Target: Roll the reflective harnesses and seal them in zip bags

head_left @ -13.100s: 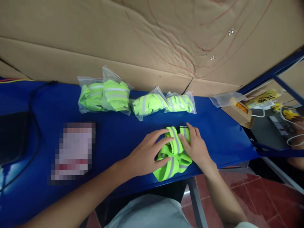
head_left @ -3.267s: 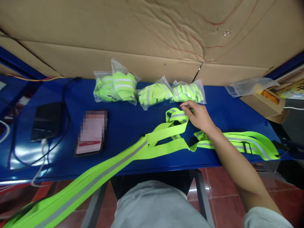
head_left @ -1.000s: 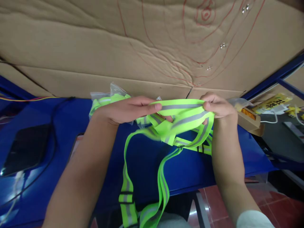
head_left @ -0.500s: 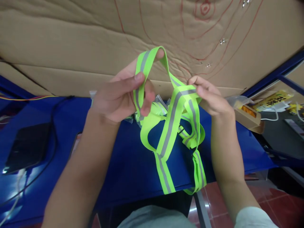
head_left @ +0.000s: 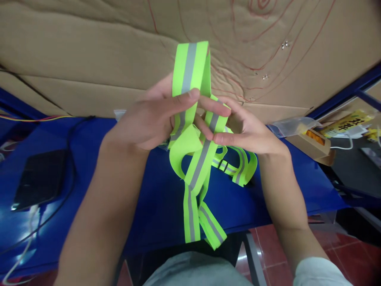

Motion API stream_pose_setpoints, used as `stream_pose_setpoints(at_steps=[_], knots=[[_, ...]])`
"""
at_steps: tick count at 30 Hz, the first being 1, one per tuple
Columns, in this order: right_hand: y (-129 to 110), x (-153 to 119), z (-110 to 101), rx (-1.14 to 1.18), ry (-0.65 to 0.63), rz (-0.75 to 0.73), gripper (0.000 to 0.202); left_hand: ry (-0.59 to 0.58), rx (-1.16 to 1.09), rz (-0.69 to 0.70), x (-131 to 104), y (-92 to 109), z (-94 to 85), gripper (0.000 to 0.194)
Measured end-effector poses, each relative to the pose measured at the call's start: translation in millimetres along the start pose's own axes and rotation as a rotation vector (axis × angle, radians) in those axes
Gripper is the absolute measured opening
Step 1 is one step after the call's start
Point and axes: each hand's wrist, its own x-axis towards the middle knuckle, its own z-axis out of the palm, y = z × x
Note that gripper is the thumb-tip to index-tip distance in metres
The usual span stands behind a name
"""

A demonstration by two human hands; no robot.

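Fluorescent yellow-green reflective straps (head_left: 198, 171) with a grey stripe down the middle, joined like a safety harness, hang between my hands over the blue table. My left hand (head_left: 157, 111) grips an upright loop, thumb in front and fingers partly hidden behind the band. My right hand (head_left: 244, 127) pinches another strap close beside it, thumb in front. Below, two strap ends dangle at the table's front edge. A black buckle (head_left: 222, 165) shows on a strap section lying to the right.
The blue table (head_left: 157, 214) backs onto a cardboard panel (head_left: 104, 47) marked with red lines. A black device (head_left: 41, 178) with cables lies left. On the right are a clear plastic bag (head_left: 291, 126), a small open cardboard box (head_left: 312, 147) and a yellow packet (head_left: 347, 123).
My right hand has moved left, closer to my left hand, bringing its strap along. The held loop now faces me more broadly, and the hanging strap ends have swung closer together.
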Motion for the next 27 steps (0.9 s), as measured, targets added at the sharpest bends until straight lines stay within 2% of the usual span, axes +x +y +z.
stream_pose_setpoints(at_steps=[3,6,9,12,14,17,20,23,25,27], knots=[[3,0,-2,-0.01,-0.023,-0.034,0.083,0.104,0.057,0.018,-1,9,-4.6,0.049],[1,-2,-4,-0.087,-0.021,-0.042,0.084,0.247,0.189,-0.02,-3,17,-9.5,0.043],[-1,-3,-4,-0.196,0.02,-0.045,0.074,0.361,0.272,-0.074,-1,15,-18.9,0.042],[-3,-4,-7,-0.262,0.048,-0.06,0.051,0.434,0.451,-0.122,5,-3,-33.4,0.053],[-5,-4,-12,-0.313,0.069,-0.046,0.035,0.438,0.616,-0.134,10,-21,-42.1,0.056],[-8,-6,-19,-0.428,0.183,-0.018,0.029,0.436,0.811,-0.11,18,-43,-43.5,0.052],[-9,-6,-20,-0.549,0.398,0.049,0.026,0.456,1.035,0.045,19,-46,-22.0,0.039],[-9,-5,-16,-0.672,0.491,0.134,0.028,0.396,1.164,0.214,11,-36,18.7,0.049],[-9,-4,-12,-0.712,0.496,0.158,0.03,0.373,1.171,0.213,-3,-35,47.6,0.049],[-8,-3,-9,-0.723,0.506,0.18,0.031,0.359,1.21,0.178,-27,-45,72.6,0.049]])
